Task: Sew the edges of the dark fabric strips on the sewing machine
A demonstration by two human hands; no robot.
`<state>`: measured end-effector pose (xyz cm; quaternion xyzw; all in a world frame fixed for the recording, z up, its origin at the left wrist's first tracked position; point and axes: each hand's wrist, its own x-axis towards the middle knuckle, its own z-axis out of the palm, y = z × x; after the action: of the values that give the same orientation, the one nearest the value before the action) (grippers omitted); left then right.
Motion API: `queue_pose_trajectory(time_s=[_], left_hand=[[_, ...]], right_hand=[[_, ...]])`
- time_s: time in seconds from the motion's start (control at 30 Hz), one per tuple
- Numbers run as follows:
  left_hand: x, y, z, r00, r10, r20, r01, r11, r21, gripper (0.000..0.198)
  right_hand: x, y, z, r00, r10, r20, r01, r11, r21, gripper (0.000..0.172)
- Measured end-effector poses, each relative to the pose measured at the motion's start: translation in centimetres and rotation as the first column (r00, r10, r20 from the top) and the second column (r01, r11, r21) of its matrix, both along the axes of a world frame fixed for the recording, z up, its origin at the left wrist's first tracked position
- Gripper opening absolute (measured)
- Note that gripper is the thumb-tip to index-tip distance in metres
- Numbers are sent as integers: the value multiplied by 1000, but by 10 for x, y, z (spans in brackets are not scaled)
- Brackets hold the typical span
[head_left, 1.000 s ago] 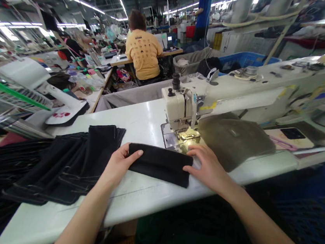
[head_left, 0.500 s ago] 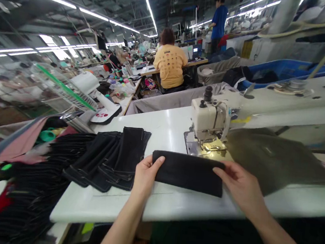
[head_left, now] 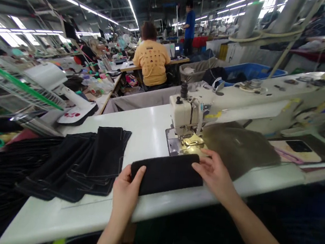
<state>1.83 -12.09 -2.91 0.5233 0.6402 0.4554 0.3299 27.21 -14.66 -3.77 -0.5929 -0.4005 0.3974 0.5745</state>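
Note:
A folded black fabric piece (head_left: 168, 173) is stretched between my two hands over the front of the white table (head_left: 146, 136). My left hand (head_left: 127, 186) pinches its left end, thumb on top. At the right end, my right hand (head_left: 215, 175) grips the upper corner between thumb and fingers. Just beyond the cloth stands a sewing machine (head_left: 185, 115), its lit metal plate (head_left: 192, 141) close to the fabric's far edge. To the left, several black stitched pieces (head_left: 99, 158) lie fanned out, overlapping one another.
A big pile of black pieces (head_left: 5, 182) lies at far left. Olive cloth (head_left: 238, 146) rests under the machine arm, with a phone (head_left: 297, 147) farther right. A white fan-like device (head_left: 73, 104) stands back left. A person in yellow (head_left: 151, 62) sits ahead; another in blue (head_left: 190, 25) stands beyond.
The view has swung right, so the scene sits farther left. The black fabric is still held in both hands, now tilted with its right end higher, and my right fingers have spread a little.

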Motion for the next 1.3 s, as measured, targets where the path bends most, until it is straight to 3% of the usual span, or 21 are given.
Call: queue_pose_trajectory(time_s=[0.07, 0.13, 0.27, 0.47, 0.67, 0.77, 0.9, 1.03, 1.17, 1.3], left_hand=[[0, -2, -3, 999, 44, -11, -44, 998, 39, 43], [2, -4, -4, 998, 56, 36, -58, 997, 49, 43], [5, -7, -2, 994, 80, 74, -84, 995, 54, 43], [6, -12, 4, 989, 132, 73, -137, 988, 66, 45], [5, -15, -1, 983, 104, 151, -110, 993, 34, 44], [3, -15, -5, 980, 126, 154, -134, 990, 43, 45], [1, -14, -8, 972, 124, 197, -134, 990, 38, 45], [0, -15, -11, 976, 78, 206, -85, 996, 25, 45], [0, -16, -12, 974, 85, 209, -92, 995, 23, 47], [0, -18, -9, 974, 86, 208, -98, 994, 51, 46]], right_hand=[[-3, -2, -1, 994, -4, -113, 6, 1000, 13, 68], [-5, -3, -1, 985, -22, -171, 26, 999, 23, 62], [-3, -6, 4, 986, -20, -163, 11, 999, -54, 49], [-2, -11, 9, 986, 29, -164, -51, 990, -131, 43], [-1, -9, 2, 996, 47, -80, -44, 998, 37, 34], [0, -9, 4, 996, 63, -60, -63, 998, 10, 34], [2, -10, 7, 983, 78, -169, -92, 993, -76, 37], [2, -8, 8, 938, 170, -301, -196, 979, -59, 38], [0, -5, 9, 864, 184, -468, -230, 972, -41, 35], [-2, -8, 12, 847, 276, -455, -338, 939, -60, 36]])
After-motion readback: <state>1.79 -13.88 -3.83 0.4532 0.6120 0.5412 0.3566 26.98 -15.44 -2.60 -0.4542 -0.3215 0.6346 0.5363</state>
